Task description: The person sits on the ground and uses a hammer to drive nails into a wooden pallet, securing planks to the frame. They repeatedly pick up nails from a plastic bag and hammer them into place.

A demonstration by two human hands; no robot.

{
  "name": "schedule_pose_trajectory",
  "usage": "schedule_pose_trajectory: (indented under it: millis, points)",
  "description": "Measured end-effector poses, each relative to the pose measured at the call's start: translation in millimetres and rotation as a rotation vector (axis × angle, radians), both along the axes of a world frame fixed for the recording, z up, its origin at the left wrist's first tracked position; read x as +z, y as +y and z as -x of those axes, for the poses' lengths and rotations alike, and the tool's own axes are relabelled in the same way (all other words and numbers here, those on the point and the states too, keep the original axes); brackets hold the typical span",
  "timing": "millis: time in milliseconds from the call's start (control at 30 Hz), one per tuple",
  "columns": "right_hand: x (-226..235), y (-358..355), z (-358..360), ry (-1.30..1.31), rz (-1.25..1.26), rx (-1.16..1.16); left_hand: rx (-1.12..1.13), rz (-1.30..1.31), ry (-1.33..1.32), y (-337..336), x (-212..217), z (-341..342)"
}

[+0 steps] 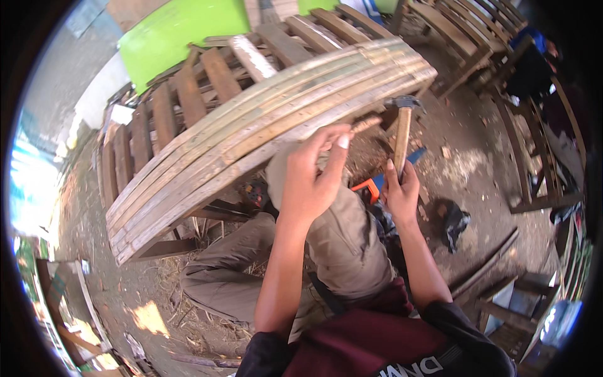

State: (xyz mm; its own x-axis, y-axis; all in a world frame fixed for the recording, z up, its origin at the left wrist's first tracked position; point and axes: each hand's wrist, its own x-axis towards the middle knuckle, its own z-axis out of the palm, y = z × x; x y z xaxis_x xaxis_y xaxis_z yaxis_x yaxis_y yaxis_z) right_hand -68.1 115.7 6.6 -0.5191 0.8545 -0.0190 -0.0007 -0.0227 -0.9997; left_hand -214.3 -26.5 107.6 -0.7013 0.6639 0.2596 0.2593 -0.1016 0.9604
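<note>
A stack of long wooden slats point(264, 125) lies across a slatted wooden frame in front of me, running from lower left to upper right. My left hand point(311, 179) is raised beside the near edge of the stack, its fingertips pinching a small thing I cannot make out, against the wood. My right hand point(401, 191) grips the wooden handle of a hammer point(402, 135), its metal head point(405, 102) up close to the slats. My bent knee in khaki trousers point(339, 232) is under both hands.
A slatted wooden pallet frame point(188, 94) stands behind the stack, with a green board point(179, 31) beyond it. More wooden frames point(465, 31) stand at upper right and right. An orange and blue object point(372, 184) lies on the dirt ground near my knee.
</note>
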Motion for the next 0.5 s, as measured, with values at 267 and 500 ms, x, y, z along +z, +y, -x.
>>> schedule_pose_trajectory:
  millis: [267, 500]
  points:
    - [-205.4, 56.6, -169.6, -0.709, -0.365, -0.543, -0.657, 0.611, 0.410, 73.6, -50.4, -82.0]
    - [-295.0, 5.5, -240.9, -1.029, -0.193, -0.536, -0.760, 0.868, 0.524, 70.1, -97.0, -91.8]
